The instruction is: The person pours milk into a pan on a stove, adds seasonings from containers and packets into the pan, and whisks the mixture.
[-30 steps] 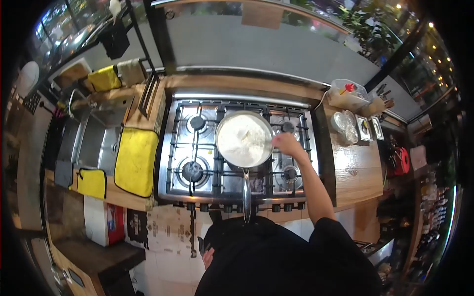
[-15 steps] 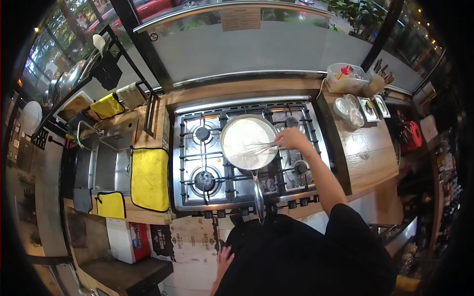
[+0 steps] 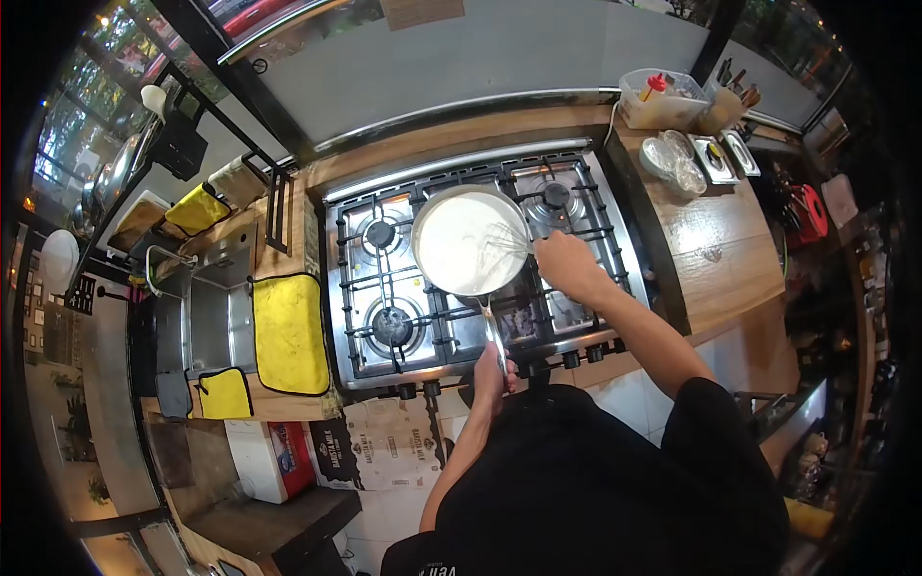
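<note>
A pan of white liquid sits on the gas stove, its metal handle pointing toward me. My left hand is wrapped around the end of that handle. In my right hand, at the pan's right rim, is a whisk. The whisk's wires reach into the white liquid; their tips are partly hidden by it. Whether a flame burns under the pan, I cannot tell.
To the left is a metal sink, with a yellow cloth over the counter beside the stove. On the right counter stand a clear plastic bin, wrapped bowls and small metal containers. A dark shelf juts out low at left.
My left hand has come up from beside my body and closed on the pan's handle. My right hand still holds the whisk, now at a different angle in the liquid. The camera view has shifted.
</note>
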{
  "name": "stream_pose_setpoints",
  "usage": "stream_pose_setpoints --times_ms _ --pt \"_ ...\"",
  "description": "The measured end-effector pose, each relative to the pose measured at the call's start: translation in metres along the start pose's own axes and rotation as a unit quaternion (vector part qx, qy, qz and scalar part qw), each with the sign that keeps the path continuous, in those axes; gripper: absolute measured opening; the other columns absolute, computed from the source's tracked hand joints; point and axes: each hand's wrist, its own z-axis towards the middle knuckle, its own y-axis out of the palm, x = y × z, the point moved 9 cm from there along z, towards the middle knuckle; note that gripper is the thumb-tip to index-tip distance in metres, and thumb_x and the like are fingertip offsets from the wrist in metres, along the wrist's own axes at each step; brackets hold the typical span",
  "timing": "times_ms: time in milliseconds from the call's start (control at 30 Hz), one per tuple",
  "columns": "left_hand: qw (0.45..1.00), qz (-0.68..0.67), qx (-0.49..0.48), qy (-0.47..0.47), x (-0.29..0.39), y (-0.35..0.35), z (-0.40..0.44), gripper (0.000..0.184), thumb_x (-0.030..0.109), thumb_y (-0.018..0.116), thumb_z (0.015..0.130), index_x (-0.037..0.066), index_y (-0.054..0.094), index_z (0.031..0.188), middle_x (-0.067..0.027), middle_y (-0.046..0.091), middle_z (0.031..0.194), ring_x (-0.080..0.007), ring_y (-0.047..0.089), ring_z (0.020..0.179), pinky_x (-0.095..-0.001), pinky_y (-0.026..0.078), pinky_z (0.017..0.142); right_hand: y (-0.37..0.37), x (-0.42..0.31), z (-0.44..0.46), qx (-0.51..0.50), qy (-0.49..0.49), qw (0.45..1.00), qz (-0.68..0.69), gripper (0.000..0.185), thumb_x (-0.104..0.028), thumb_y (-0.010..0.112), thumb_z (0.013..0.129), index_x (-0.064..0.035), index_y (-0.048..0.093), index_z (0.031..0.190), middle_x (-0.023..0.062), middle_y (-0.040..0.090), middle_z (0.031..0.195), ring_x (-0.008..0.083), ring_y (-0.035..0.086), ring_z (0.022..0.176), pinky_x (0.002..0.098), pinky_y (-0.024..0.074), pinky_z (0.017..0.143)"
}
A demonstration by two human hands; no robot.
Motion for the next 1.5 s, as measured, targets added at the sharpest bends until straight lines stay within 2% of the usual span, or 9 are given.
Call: stream_pose_setpoints --times_ms 67,200,700,867,1000,1100,1300,1367,1500 --pt "0.996 0.056 0.051 0.049 0.005 -0.003 -0.003 0.049 0.058 0.034 0.096 0.011 0.046 0.088 0.0003 0.045 0.060 -0.0082 0.039 0.041 -0.0255 0.030 0.036 0.004 0.000 -0.006 -0.007 -0.004 1.000 0.007 0.021 -0.012 0.051 0.083 0.0024 0.067 0.082 0.0251 0.065 0.083 0.0409 0.067 0.079 0.0475 0.0550 0.068" --pt "0.996 0.061 0.052 0.026 0.006 0.000 -0.011 0.049 0.058 0.033 0.096 0.013 0.044 0.083 0.0015 0.043 0.058 -0.0084 0.036 0.042 -0.0246 0.028 0.036 0.010 0.006 -0.006 -0.010 0.000 1.000 0.019 0.020 -0.012 0.051 0.083 0.0021 0.066 0.087 0.0251 0.065 0.085 0.0407 0.066 0.080 0.0469 0.0546 0.069" --pt "0.998 0.036 0.047 0.021 -0.004 0.009 -0.008 0.055 0.058 0.029 0.098 0.008 0.044 0.079 -0.0021 0.043 0.055 -0.0100 0.039 0.038 -0.0252 0.031 0.032 0.023 -0.037 -0.017 0.013 0.022 0.999 0.047 0.016 -0.011 0.055 0.081 -0.0007 0.068 0.082 0.0205 0.068 0.081 0.0341 0.069 0.072 0.0436 0.0558 0.065" --pt "0.999 0.014 0.008 0.042 -0.003 0.014 -0.008 0.055 0.058 0.032 0.097 0.007 0.044 0.078 -0.0026 0.042 0.054 -0.0090 0.038 0.036 -0.0252 0.030 0.031 0.027 -0.057 -0.003 -0.015 -0.047 0.999 -0.009 0.016 -0.013 0.061 0.077 -0.0026 0.072 0.078 0.0198 0.068 0.077 0.0298 0.070 0.074 0.0411 0.0566 0.063" --pt "0.998 0.026 0.015 0.056 0.005 0.006 -0.014 0.057 0.058 0.032 0.097 0.007 0.044 0.077 -0.0030 0.043 0.054 -0.0094 0.038 0.036 -0.0253 0.029 0.031 0.042 -0.095 -0.036 -0.113 -0.119 0.983 -0.085 0.016 -0.014 0.062 0.077 -0.0027 0.072 0.077 0.0204 0.069 0.086 0.0320 0.070 0.079 0.0430 0.0567 0.066" --pt "0.998 0.039 0.010 0.047 0.004 0.004 -0.020 0.057 0.058 0.032 0.097 0.007 0.045 0.077 -0.0033 0.043 0.054 -0.0103 0.038 0.036 -0.0255 0.028 0.031 0.028 -0.074 -0.001 -0.036 -0.107 0.994 0.014 0.019 -0.015 0.060 0.078 -0.0007 0.073 0.082 0.0225 0.068 0.089 0.0333 0.070 0.081 0.0437 0.0568 0.068" --pt "0.999 0.029 0.002 0.036 0.010 0.000 -0.016 0.057 0.058 0.033 0.097 0.006 0.044 0.076 -0.0030 0.041 0.052 -0.0108 0.036 0.035 -0.0257 0.026 0.031 0.047 -0.089 -0.016 -0.099 -0.141 0.984 -0.044 0.019 -0.015 0.059 0.079 -0.0007 0.072 0.078 0.0239 0.067 0.082 0.0341 0.070 0.075 0.0405 0.0574 0.062" --pt "0.999 0.036 0.017 0.033 0.005 -0.002 -0.019 0.057 0.059 0.034 0.097 0.006 0.044 0.077 -0.0029 0.041 0.052 -0.0104 0.036 0.035 -0.0255 0.026 0.031 0.043 -0.050 0.019 -0.007 -0.054 0.999 0.005 0.022 -0.014 0.056 0.080 0.0043 0.068 0.085 0.0213 0.066 0.078 0.0364 0.069 0.071 0.0428 0.0566 0.062" --pt "0.999 0.035 0.010 0.034 0.001 0.001 -0.016 0.059 0.061 0.034 0.095 0.007 0.044 0.077 -0.0021 0.042 0.054 -0.0095 0.035 0.035 -0.0251 0.027 0.031 0.038 -0.106 -0.030 -0.104 -0.143 0.984 0.001 0.019 -0.012 0.056 0.081 0.0033 0.067 0.078 0.0243 0.065 0.081 0.0374 0.068 0.077 0.0442 0.0563 0.067"
